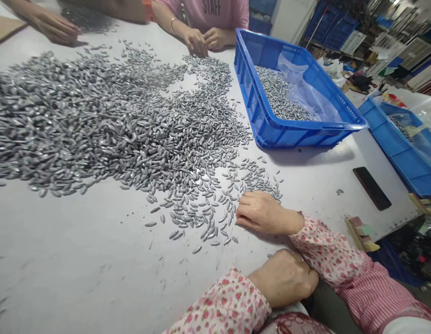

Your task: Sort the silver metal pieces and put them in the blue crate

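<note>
My right hand point(264, 212) rests on the white table with its fingers curled downward, at the edge of a small cluster of grey spindle-shaped pieces point(255, 178). Whatever its fingertips hold is hidden beneath them. Nearer to me, my left hand point(286, 278) is closed in a fist by the table's front edge, its palm turned out of sight. A few grey pieces lie just left of my right hand. Beyond them spreads a wide heap of the same shiny pieces point(131, 125).
A blue crate point(305, 134) holding grey pieces and clear plastic stands at the back right. A dark phone point(371, 188) lies near the right edge. Another blue crate point(403, 144) is beyond. Across the table are co-workers' hands point(204, 41) and another hand point(57, 25).
</note>
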Demonstrator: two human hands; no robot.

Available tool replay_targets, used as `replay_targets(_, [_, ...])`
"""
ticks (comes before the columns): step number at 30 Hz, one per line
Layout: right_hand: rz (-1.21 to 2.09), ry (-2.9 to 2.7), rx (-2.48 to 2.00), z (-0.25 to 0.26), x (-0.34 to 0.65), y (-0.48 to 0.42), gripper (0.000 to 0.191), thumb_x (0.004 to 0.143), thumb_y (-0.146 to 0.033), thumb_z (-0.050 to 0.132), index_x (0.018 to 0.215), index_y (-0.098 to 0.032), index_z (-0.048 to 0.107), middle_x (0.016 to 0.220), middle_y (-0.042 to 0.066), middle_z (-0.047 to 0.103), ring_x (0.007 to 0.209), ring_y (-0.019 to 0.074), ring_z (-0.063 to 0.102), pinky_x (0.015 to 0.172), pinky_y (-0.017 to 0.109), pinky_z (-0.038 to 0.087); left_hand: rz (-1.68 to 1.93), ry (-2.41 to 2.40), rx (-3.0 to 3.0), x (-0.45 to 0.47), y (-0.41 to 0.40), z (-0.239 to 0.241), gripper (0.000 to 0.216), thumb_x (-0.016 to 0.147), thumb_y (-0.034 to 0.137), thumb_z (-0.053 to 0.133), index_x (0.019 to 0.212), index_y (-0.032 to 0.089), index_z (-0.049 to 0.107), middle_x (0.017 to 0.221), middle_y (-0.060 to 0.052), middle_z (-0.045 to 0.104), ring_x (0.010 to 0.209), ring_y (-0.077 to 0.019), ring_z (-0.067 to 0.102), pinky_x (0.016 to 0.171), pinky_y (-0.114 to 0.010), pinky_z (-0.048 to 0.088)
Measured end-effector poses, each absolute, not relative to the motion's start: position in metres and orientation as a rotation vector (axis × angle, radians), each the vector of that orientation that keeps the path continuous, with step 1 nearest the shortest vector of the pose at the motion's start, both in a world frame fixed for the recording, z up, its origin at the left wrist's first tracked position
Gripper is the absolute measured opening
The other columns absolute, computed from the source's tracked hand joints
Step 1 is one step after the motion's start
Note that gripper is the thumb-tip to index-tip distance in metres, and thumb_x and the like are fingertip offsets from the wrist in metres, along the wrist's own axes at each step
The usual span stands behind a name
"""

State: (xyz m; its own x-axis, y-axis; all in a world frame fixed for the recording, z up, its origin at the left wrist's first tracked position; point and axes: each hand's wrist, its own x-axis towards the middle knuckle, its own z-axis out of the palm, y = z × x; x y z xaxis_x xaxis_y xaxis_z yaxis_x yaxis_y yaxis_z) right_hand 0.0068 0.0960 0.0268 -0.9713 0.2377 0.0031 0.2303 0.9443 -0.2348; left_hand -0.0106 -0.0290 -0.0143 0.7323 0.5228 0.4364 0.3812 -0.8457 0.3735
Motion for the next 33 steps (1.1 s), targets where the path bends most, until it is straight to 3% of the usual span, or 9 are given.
replay_targets(6, [0.468,-2.923,-0.484,0.027,0.010,0.103,0.030,0.101,-0.032,0.044,0.085,-0.015,0.063,0.082,0.005,0.062,0.078,0.0169,0.048,0.072,0.029,0.034,0.776,0.727,2.675,-0.011,-0.029,-0.012,0.016,0.094,0.015,0.057,0.078,0.014,0.056,0.065,-0.003,0.060,0.059,-0.0175,0.060,0.047,-0.030,0.037])
replay_targets(12, [0.545,-3.019,-0.423,0.035,0.017,0.110,0.020,0.094,-0.033,0.058,0.084,-0.018,0.063,0.081,0.002,0.061,0.079,0.0165,0.048,0.073,0.029,0.035,0.731,0.722,2.670,-0.013,-0.029,-0.010,0.015,0.093,0.017,0.059,0.079,0.014,0.056,0.066,-0.002,0.061,0.060,-0.0179,0.059,0.047,-0.031,0.039])
replay_targets(18, [0.513,-3.029,-0.418,0.033,0.015,0.108,0.022,0.097,-0.030,0.054,0.081,-0.018,0.063,0.080,0.002,0.061,0.078,0.0160,0.048,0.073,0.030,0.036,0.741,0.720,2.668,-0.012,-0.030,-0.010,0.016,0.094,0.016,0.057,0.078,0.015,0.057,0.066,-0.002,0.060,0.059,-0.0177,0.058,0.047,-0.032,0.039])
replay_targets(24, [0.485,-2.935,-0.348,0.035,0.005,0.098,0.019,0.097,-0.032,0.054,0.101,-0.018,0.065,0.108,0.009,0.062,0.099,0.0207,0.048,0.085,0.033,0.037,0.813,0.709,2.675,-0.010,-0.030,-0.015,0.015,0.091,0.015,0.061,0.076,0.014,0.057,0.066,-0.003,0.061,0.060,-0.0178,0.059,0.047,-0.032,0.038])
replay_targets(28, [0.429,-3.041,-0.344,0.038,0.008,0.104,0.025,0.098,-0.037,0.053,0.085,-0.018,0.065,0.090,0.005,0.062,0.089,0.0192,0.049,0.081,0.033,0.036,0.786,0.715,2.671,-0.010,-0.030,-0.014,0.016,0.092,0.016,0.060,0.076,0.015,0.056,0.066,-0.002,0.061,0.061,-0.0176,0.060,0.046,-0.033,0.037])
replay_targets(33, [0.463,-2.949,-0.404,0.033,-0.002,0.105,0.020,0.097,-0.034,0.055,0.094,-0.017,0.065,0.091,0.005,0.063,0.086,0.0183,0.049,0.078,0.031,0.035,0.808,0.725,2.678,-0.011,-0.029,-0.013,0.017,0.091,0.016,0.062,0.075,0.015,0.056,0.064,-0.001,0.060,0.060,-0.0171,0.060,0.045,-0.033,0.034])
